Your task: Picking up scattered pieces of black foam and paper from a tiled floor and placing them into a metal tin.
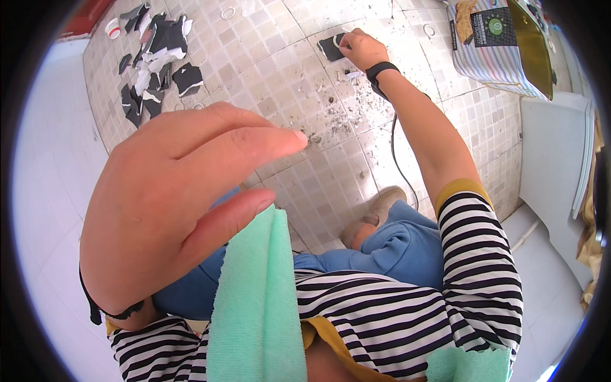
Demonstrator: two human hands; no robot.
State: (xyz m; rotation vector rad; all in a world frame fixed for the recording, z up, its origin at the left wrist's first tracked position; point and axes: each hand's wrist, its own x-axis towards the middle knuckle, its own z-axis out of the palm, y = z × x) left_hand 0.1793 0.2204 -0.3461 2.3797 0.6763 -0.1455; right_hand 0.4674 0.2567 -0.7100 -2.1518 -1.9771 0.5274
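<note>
My left hand (176, 205) is raised close to the camera, thumb and fingers apart, with nothing between them. Its thumb tip overlaps the edge of a mint green towel (258, 296) that hangs down my front. Farther out, my right hand (365, 47), with a black band on the wrist, reaches down to the tiled floor. Its fingers pinch at the right edge of a black torn piece (330, 48) with a white edge. Dark crumbs and small white bits (341, 119) are scattered on the tiles just below that hand.
Torn black and white scraps (160, 57) lie heaped at the upper left, near a small red and white cup (112, 28). A striped box (482, 57) with a gold inside stands at the upper right. A black cable (394, 153) runs over the floor beside my shoe (389, 203).
</note>
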